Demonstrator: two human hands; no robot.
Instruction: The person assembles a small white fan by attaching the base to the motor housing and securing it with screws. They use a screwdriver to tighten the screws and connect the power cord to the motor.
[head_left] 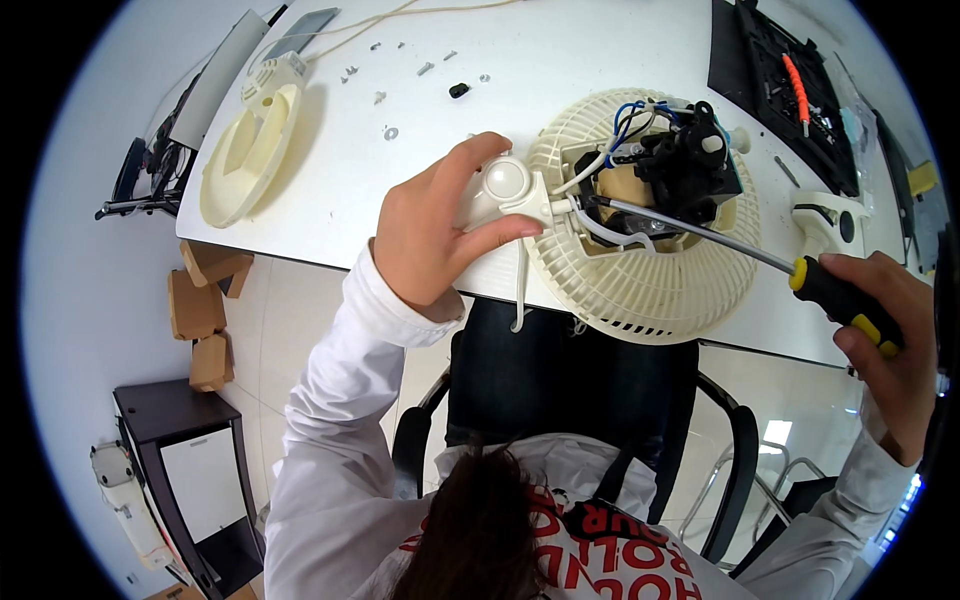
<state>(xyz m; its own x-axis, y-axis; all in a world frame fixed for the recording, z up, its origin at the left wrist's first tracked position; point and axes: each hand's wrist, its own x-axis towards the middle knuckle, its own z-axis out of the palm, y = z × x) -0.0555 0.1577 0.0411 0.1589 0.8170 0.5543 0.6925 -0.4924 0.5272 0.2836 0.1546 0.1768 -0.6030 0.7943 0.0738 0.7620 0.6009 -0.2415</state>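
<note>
A cream fan cage point(645, 318) lies on the white table with the uncovered black motor point(690, 165) and its blue, black and white wires on top. My left hand point(425, 225) is closed around a white plastic neck piece point(507, 180) with a round cap, at the left side of the cage. In my right hand point(890, 325) is a screwdriver point(845, 305) with a black and yellow handle. Its shaft slants left across the cage, and the tip reaches the spot where the neck piece meets the motor housing. The exact tip contact is too small to make out.
Several loose screws and washers point(391, 133) and a small black part point(458, 91) lie beyond my left hand. Farther left stands a cream plastic cover point(250, 160). At the right are a black tool case point(790, 100) and a white-and-black device point(830, 222). A black chair point(570, 370) adjoins the table's near edge.
</note>
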